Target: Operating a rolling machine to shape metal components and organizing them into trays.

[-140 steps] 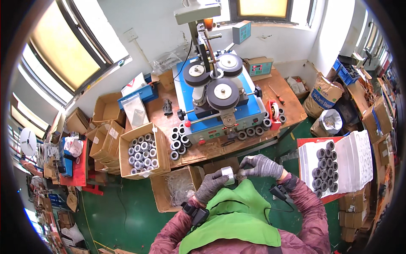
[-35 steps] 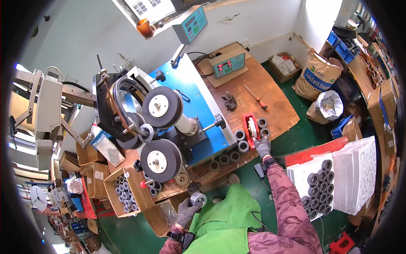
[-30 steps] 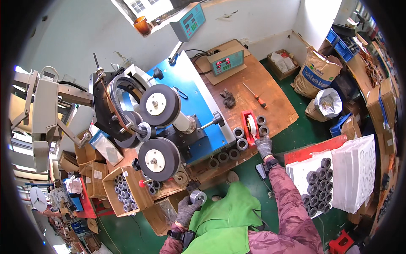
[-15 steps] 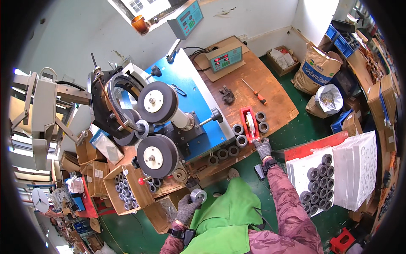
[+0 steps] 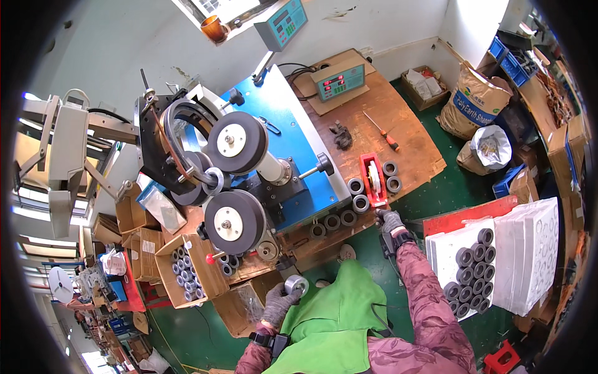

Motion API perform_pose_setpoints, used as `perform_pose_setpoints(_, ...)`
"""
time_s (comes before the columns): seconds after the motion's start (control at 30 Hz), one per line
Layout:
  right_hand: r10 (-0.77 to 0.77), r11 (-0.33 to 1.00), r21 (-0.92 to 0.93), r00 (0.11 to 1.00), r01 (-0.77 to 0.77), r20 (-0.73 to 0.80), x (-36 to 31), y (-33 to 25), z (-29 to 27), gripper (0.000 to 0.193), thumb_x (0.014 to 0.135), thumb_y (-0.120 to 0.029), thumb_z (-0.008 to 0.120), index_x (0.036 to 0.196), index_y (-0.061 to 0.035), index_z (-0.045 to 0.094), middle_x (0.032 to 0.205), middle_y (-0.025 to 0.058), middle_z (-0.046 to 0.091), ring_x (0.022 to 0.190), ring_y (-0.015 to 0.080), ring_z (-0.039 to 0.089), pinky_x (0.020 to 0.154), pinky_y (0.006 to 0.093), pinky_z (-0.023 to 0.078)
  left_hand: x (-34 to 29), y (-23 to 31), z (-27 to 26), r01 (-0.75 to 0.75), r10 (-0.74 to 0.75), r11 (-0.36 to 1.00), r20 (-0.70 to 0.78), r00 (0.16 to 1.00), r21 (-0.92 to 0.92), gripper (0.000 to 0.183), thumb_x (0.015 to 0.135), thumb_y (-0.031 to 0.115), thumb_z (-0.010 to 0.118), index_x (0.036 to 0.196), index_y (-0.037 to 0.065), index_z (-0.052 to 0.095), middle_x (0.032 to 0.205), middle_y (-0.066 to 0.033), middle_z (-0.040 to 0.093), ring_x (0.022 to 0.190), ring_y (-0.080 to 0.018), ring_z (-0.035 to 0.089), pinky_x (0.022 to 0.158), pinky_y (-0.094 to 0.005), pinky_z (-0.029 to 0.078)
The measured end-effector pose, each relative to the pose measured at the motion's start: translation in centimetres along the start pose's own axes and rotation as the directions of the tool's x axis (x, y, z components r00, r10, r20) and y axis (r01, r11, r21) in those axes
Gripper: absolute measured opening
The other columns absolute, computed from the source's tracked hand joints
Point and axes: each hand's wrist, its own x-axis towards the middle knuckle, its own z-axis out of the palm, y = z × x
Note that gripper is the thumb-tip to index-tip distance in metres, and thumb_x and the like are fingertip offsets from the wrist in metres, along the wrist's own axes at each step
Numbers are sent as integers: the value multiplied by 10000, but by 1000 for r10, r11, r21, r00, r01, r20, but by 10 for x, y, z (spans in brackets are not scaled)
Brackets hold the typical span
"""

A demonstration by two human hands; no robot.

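We look down on a wooden workbench (image 5: pixel 418 163), most of it taken up by a blue-topped machine (image 5: pixel 274 168) with dark wheels. Past the bench's front-right corner, a white sheet (image 5: pixel 443 248) carries rows of dark rings (image 5: pixel 475 272); off its front-left corner, a carton (image 5: pixel 210 265) holds more rings. Near the right end of the bench's front edge sits a red tape dispenser (image 5: pixel 367 177), its long axis running from that edge back across the top, leaning slightly left at the far end; a pale tape roll (image 5: pixel 374 177) stands on edge inside it. The gloved right hand (image 5: pixel 390 221) is at the dispenser's near end, fingers drawn together; we cannot tell whether they pinch any tape. The gloved left hand (image 5: pixel 278 303) curls around a silver-grey ring (image 5: pixel 291 283), pinching it in front of the bench's front edge, clear of the wood. The ring's axis runs roughly left to right, with its open face turned right and somewhat up toward us. We judge the step in hand to be drawing tape; the next move calls for a firm grip on the tape end and a steady ring.
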Motion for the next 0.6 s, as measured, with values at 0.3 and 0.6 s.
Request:
perform_pose_setpoints(0.3,-662,648,-757,552,81,-507,13,19,-128,211,747,-226,606,895,-83,560,831,199,623,863,355,596,726,423,447,21,9,11,-423,424,878,46,905,224,427,662,235,738,983,-3,588,866,-130,595,794,-215,590,702,-315,476)
perform_pose_setpoints(0.6,-133,329,-604,669,726,731,-209,11,119,324,693,-152,749,858,-27,501,716,36,544,660,121,509,611,278,453,6,-3,-26,-585,639,697,13,769,414,429,634,132,690,1033,38,562,1041,-115,533,939,-289,562,783,-346,474)
